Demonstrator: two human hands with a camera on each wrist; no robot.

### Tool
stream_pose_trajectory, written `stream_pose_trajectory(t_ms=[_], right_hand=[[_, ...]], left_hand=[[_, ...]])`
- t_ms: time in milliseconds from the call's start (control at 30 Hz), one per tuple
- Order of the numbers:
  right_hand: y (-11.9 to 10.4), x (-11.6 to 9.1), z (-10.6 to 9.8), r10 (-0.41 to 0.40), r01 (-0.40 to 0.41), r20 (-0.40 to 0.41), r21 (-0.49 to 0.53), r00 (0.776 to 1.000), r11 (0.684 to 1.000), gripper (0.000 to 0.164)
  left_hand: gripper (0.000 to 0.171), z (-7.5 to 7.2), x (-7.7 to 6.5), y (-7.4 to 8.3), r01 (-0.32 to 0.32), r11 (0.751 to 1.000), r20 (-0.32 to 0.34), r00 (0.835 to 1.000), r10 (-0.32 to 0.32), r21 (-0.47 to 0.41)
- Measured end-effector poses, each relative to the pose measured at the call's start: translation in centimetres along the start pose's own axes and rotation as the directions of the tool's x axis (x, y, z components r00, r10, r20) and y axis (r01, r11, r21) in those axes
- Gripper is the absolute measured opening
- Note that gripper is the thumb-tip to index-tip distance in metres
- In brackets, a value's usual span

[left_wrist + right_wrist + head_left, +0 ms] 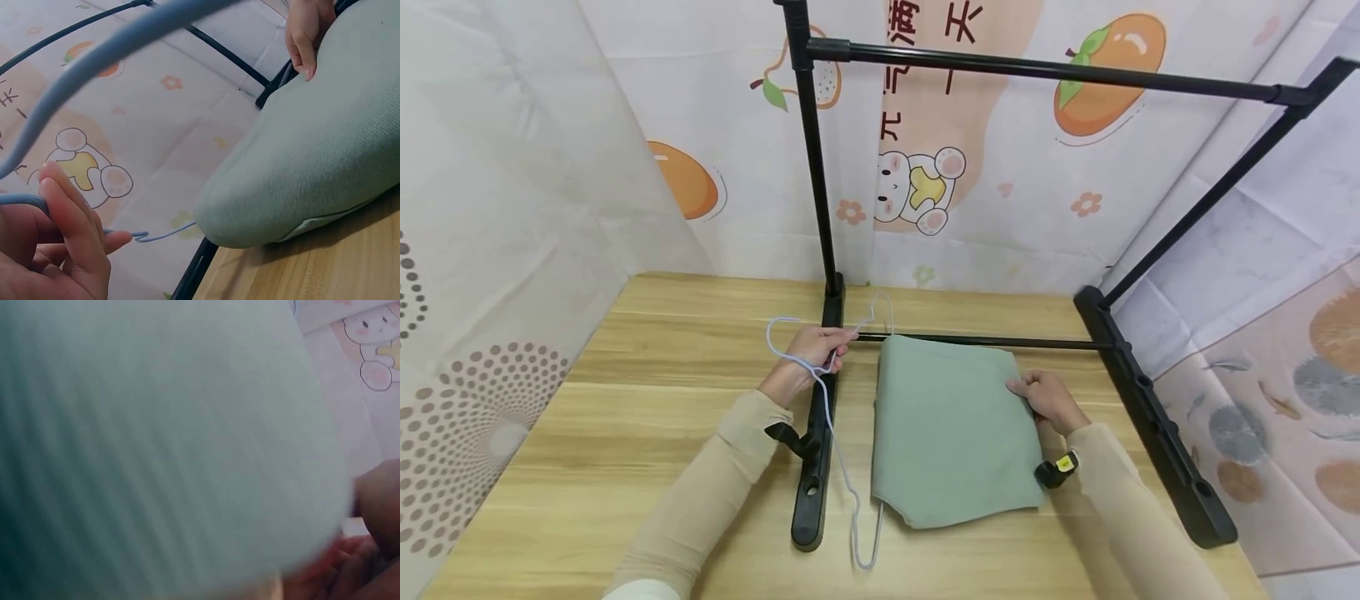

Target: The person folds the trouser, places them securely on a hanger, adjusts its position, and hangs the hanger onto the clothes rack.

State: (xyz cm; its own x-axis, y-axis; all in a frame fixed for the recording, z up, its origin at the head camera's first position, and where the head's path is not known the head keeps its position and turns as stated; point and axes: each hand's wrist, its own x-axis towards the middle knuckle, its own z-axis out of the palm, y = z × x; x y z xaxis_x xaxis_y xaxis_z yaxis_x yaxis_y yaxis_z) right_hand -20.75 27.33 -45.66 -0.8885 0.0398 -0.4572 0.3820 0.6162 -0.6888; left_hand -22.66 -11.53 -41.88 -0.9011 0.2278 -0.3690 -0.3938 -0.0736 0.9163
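A light blue wire hanger (856,533) lies on its side, its hook toward the left. My left hand (811,352) grips it near the neck, and the wire passes between the fingers in the left wrist view. A folded sage-green cloth (958,433) hangs over the hanger's long bar, hiding most of that bar, and spreads to the right. My right hand (1048,397) pinches the cloth's right edge, thumb on top, the other fingers underneath. In the right wrist view the blurred cloth (175,450) fills most of the picture and partly covers that hand.
A black rack stands over the wooden table (647,400), with a top rail (1037,71) and a low crossbar (985,341) just behind the cloth. Its left foot (811,500) lies under the left wrist, its right foot (1172,450) beyond the right hand. Printed curtains (1000,217) surround the table.
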Motion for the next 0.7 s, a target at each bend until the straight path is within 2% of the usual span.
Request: stream_pose_trajectory(t_ms=[100, 167, 300, 400, 567, 700], right_hand=[[0.6, -0.8, -0.3, -0.002, 0.002, 0.065, -0.001, 0.998, 1.0, 0.033], [0.9, -1.5, -0.7, -0.001, 0.0, 0.138, 0.008, 0.99, 1.0, 0.035], [1.5, -3.1, -0.9, -0.043, 0.044, 0.308, 0.006, 0.95, 0.999, 0.034], [2.1, -4.2, -0.9, -0.077, 0.085, 0.371, -0.005, 0.926, 0.996, 0.034], [2.8, -5.1, -0.6, -0.07, 0.086, 0.372, -0.028, 0.926, 0.996, 0.037], [2.6, -4.7, -0.4, -0.045, 0.075, 0.307, -0.084, 0.951, 0.994, 0.039]], left_hand=[[0.038, 0.2, 0.1, -0.1, -0.002, 1.0, -0.01, 1.0, 0.002, 0.014], [0.038, 0.3, 0.0, -0.1, -0.005, 1.0, -0.014, 1.0, 0.006, 0.024], [0.037, 0.3, 0.0, -0.2, 0.007, 1.0, -0.03, 1.0, -0.006, 0.025], [0.037, 0.4, 0.1, -0.1, 0.012, 1.0, -0.036, 0.999, -0.012, 0.009], [0.034, 0.4, 0.5, 0.0, 0.007, 1.0, -0.045, 0.999, -0.007, -0.004], [0.031, 0.2, 0.4, 0.2, 0.0, 1.0, -0.037, 0.999, 0.001, 0.027]])
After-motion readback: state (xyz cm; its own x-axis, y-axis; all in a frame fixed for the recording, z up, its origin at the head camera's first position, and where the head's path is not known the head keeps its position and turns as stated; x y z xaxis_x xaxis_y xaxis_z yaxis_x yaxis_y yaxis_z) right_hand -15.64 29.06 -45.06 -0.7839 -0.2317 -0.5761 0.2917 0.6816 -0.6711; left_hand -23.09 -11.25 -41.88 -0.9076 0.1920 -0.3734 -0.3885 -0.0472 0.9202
